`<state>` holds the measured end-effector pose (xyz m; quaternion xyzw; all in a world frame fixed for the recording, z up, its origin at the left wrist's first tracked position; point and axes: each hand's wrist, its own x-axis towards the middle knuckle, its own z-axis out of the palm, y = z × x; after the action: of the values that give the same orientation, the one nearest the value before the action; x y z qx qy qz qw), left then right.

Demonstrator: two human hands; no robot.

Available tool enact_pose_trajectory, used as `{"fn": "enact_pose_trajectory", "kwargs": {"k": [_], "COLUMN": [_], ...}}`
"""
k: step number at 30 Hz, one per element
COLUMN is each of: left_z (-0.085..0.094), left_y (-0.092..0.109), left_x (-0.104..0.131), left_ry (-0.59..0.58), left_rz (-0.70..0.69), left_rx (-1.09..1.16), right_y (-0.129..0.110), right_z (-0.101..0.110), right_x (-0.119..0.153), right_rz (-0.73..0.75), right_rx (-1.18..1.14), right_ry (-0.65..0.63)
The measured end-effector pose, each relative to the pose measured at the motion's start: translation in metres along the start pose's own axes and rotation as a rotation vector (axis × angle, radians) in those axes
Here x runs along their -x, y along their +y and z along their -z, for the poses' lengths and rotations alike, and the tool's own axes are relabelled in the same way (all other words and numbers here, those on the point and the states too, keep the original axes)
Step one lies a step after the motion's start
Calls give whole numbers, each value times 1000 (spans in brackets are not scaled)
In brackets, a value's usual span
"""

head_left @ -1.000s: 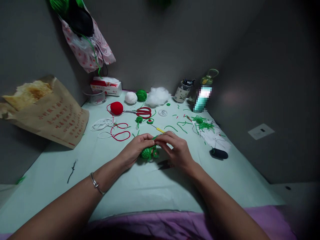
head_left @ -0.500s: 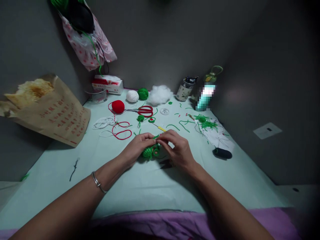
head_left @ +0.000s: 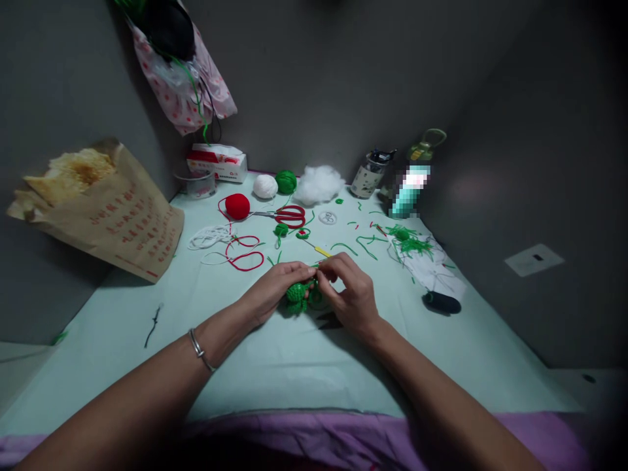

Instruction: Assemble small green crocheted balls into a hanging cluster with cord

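My left hand (head_left: 275, 289) is closed round a green crocheted piece (head_left: 296, 294), which hangs below the fingers over the table. My right hand (head_left: 349, 291) pinches at its upper edge, thumb and forefinger together close to the left fingertips. What exactly lies between the right fingertips is too small to make out. Just beyond the hands lies a crochet hook with a yellow handle (head_left: 322, 251). Farther back are a small green knitted ball (head_left: 281, 229), a little red and green piece (head_left: 303, 233) and red-handled scissors (head_left: 289, 216).
Red yarn (head_left: 237, 207), white yarn (head_left: 265, 187), green yarn (head_left: 286, 182) and white stuffing (head_left: 319, 185) line the back. A paper bag with flatbread (head_left: 118, 216) stands left. Right are green yarn scraps (head_left: 412, 242), a dark cylinder (head_left: 442, 303), a pen cup (head_left: 367, 176) and a bottle (head_left: 409, 193).
The view has shifted slightly, so the scene sits a little to the right. The green piece has turned a little in my left hand, showing its rounded part more. Both hands remain together.
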<state>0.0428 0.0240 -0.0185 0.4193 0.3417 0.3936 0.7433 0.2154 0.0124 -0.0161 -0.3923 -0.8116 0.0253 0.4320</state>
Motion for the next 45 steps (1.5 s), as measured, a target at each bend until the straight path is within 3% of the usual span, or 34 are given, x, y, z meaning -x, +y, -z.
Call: {"fn": "enact_pose_trajectory", "kwargs": {"k": [8, 14, 20, 22, 26, 29, 31, 36, 41, 45], "left_z": [1, -5, -4, -5, -8, -7, -6, -4, -7, -7], "left_y": [-5, -4, -4, -3, 0, 1, 2, 0, -6, -13], "left_x": [-3, 0, 1, 2, 4, 6, 6, 4, 2, 4], "left_ry": [57, 109, 107, 89, 7, 46, 80, -27, 19, 16], "left_rz": [-8, -33, -33, -35, 11, 53, -21, -179, -283, -354], "left_rx": [-112, -128, -108, -77, 1, -10, -58, -218, -234, -367], "right_y": [-1, -7, -12, -11, -7, -5, -3, 4, 4, 7], "right_z": [-3, -8, -8, -7, -3, -1, 0, 1, -1, -6], "right_x": [12, 5, 4, 2, -7, -12, -14, -14, -12, -12], "right_rz": [229, 109, 11, -65, -429, -640, -756, -913, -1028, -1115], "right_rx": [136, 85, -59, -124, -409, -639, -719, -867, -1022, -1070], "right_ry": [-73, 32, 34, 44, 75, 2, -12, -22, -104, -64]}}
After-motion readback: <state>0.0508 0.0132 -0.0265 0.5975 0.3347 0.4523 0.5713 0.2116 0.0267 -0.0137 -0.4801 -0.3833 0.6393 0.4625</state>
